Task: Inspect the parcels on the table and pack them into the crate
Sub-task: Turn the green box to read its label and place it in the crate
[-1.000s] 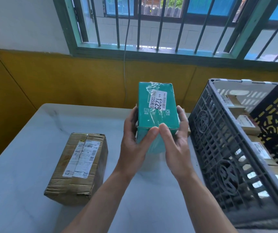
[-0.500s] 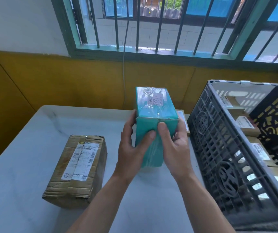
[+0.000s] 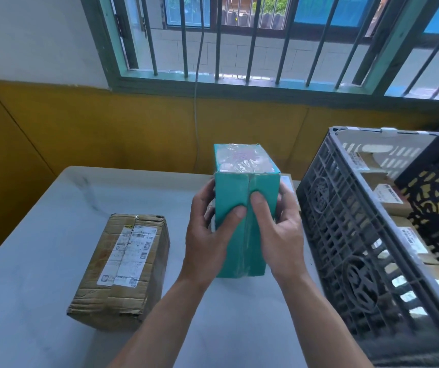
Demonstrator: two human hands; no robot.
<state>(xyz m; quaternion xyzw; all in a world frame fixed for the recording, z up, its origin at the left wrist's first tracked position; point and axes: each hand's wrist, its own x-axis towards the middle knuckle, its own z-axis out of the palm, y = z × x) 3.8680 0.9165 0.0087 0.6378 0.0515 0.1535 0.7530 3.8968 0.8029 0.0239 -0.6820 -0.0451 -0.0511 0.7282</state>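
A teal parcel [image 3: 243, 187] wrapped in clear tape stands upright over the table's middle, its labelled face turned up and away. My left hand [image 3: 207, 229] grips its left side, thumb across the near face. My right hand [image 3: 279, 229] grips the right side, thumb beside the taped seam. A brown cardboard parcel [image 3: 122, 269] with a white shipping label lies on the table to the left. The grey slatted crate [image 3: 346, 235] stands at the right, holding several brown parcels [image 3: 388, 192].
The pale table [image 3: 27, 261] runs to a yellow wall under a barred window. A thin cable [image 3: 197, 102] hangs down the wall behind the teal parcel. Another flat parcel [image 3: 288, 181] peeks out behind my right hand next to the crate.
Both hands have rotated the teal parcel, tipping its labelled face from toward me up and away; its plain seamed face now points at me and it stands taller.
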